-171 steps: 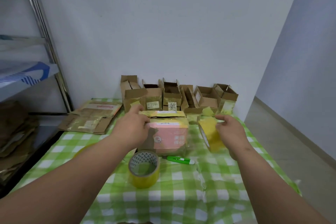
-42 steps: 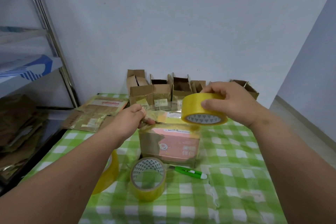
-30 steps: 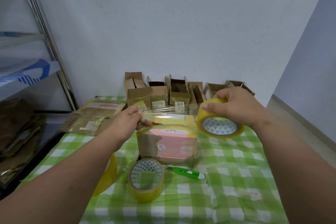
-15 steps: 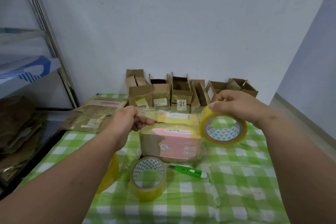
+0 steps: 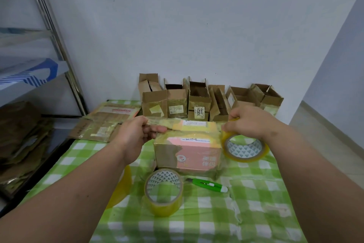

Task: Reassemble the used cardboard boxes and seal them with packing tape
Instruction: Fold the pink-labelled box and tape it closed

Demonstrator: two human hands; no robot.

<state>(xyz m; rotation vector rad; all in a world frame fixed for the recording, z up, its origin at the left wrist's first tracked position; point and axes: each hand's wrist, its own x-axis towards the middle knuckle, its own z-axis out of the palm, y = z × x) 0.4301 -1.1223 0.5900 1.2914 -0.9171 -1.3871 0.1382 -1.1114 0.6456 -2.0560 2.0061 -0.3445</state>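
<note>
Tape rolls: three (one (image 5: 245,149) held, one (image 5: 163,191) standing, one (image 5: 123,187) half hidden by arm). Pink box (image 5: 189,150): one. Open boxes at wall (image 5: 199,102): six. Green cutter (image 5: 208,184): one.

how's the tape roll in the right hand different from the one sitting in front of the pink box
The held roll is gripped by the right hand beside the pink box, off the tablecloth; the front roll rests on the cloth, untouched. The held roll has tape drawn out across the box top to the left hand; the front roll shows no pulled strip. Both are yellowish, with a triangle-patterned core.
</note>
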